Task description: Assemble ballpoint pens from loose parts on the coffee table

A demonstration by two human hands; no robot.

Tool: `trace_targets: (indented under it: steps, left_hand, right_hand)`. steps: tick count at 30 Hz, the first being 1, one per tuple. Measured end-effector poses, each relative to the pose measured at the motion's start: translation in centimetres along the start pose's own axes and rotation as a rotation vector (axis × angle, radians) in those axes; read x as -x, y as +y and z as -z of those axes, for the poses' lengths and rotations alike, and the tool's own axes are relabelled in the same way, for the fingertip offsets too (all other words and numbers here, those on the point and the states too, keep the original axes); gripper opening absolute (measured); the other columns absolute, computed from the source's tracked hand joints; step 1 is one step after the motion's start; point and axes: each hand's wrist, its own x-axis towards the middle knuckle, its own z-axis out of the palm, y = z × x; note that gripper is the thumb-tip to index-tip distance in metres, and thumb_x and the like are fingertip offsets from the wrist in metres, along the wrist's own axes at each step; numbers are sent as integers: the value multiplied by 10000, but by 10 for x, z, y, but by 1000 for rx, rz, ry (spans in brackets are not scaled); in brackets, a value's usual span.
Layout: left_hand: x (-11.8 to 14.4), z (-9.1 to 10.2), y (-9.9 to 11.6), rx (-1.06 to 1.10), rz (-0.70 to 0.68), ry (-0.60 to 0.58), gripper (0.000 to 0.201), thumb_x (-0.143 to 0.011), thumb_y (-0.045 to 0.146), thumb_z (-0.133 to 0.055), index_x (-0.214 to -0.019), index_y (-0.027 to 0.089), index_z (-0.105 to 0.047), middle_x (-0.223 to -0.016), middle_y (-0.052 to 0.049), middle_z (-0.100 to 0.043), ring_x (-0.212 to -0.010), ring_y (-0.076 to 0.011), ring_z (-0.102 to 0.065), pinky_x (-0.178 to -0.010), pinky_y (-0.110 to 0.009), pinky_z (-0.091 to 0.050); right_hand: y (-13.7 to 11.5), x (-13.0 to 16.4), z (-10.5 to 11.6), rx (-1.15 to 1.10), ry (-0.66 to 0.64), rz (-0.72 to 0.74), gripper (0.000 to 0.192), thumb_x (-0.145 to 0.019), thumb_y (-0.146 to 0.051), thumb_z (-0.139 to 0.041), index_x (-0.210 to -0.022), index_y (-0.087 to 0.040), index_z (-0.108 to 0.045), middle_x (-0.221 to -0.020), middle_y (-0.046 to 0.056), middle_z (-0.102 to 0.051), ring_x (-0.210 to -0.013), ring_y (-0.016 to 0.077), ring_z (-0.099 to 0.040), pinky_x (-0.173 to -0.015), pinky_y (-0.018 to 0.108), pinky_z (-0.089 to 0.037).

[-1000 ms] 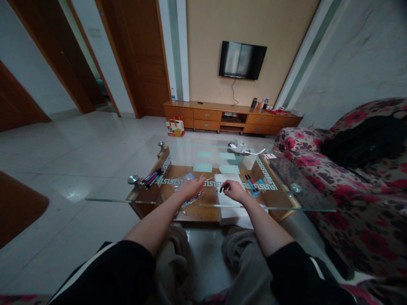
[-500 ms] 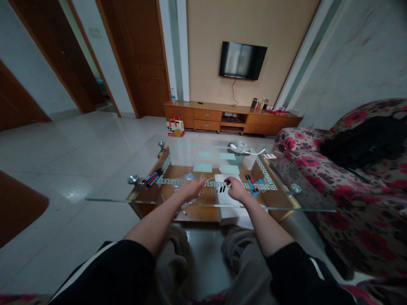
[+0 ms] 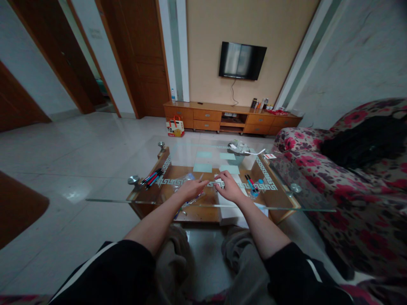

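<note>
My left hand (image 3: 192, 189) is closed over the glass table. A thin, pale stick-like piece (image 3: 201, 177), perhaps a clear pen barrel, shows at its fingers. Just to the right, my right hand (image 3: 230, 188) has its fingers bent toward the thumb, close to the left fingertips. Anything pinched there is too small to make out. Below the right hand lies a white box (image 3: 227, 214), seen through or at the glass. Clear plastic wrapping (image 3: 187, 177) lies beyond the left hand.
Several pens (image 3: 152, 178) lie at the table's left, and more pens (image 3: 252, 183) at the right by a blue-capped item (image 3: 254, 193). A basket (image 3: 238, 152) stands toward the far side. The glass table (image 3: 111, 200) has a bare front edge. A flowered sofa (image 3: 318, 156) is at right.
My right hand has moved left toward the left hand, its fingers reaching further out. It now covers the small black pieces seen on the white surface. My left hand has barely moved.
</note>
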Motion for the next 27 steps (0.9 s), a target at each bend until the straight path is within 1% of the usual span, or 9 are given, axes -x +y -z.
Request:
trace_targets:
  steps: [7, 13, 17, 22, 27]
  left_hand:
    - [-1, 2, 1, 1, -19, -14, 425, -959, 302, -502, -1382, 324, -475, -1116, -101, -662, -923, -250, -679, -770, -319, -470]
    - [-3, 0, 1, 10, -35, -20, 469, -951, 274, -512, -1413, 333, -456, -1120, -101, -652, -930, -242, -671, -799, -325, -471]
    - [-3, 0, 0, -4, -38, -18, 465, -955, 275, -506, -1414, 329, -455, -1109, -95, -654, -922, -236, -671, -791, -314, -468]
    - [-2, 1, 1, -18, -41, -13, 449, -961, 268, -483, -1407, 314, -461, -1094, -98, -660, -906, -235, -674, -772, -311, -467]
    - [-1, 3, 2, 4, -34, -8, 414, -965, 272, -472, -1378, 310, -472, -1121, -98, -664, -930, -239, -675, -769, -312, -466]
  right_hand:
    - [3, 0, -3, -6, -37, -22, 184, -851, -238, -644, -1034, -217, -630, -1155, 75, -492, -1117, 218, -519, -1011, 355, -423]
    - [5, 1, -5, -31, -40, -6, 133, -875, -229, -615, -1005, -217, -639, -1142, 70, -490, -1130, 208, -518, -1032, 350, -407]
    - [9, 1, -8, -37, -53, -25, 125, -891, -228, -590, -1003, -215, -645, -1138, 68, -491, -1120, 203, -525, -1015, 348, -417]
    - [11, 0, -8, -37, -33, -18, 115, -888, -215, -589, -987, -212, -648, -1116, 70, -500, -1132, 210, -516, -1018, 351, -413]
    - [8, 1, -6, -41, -9, -17, 106, -885, -192, -579, -967, -210, -643, -1084, 67, -513, -1074, 205, -531, -998, 352, -423]
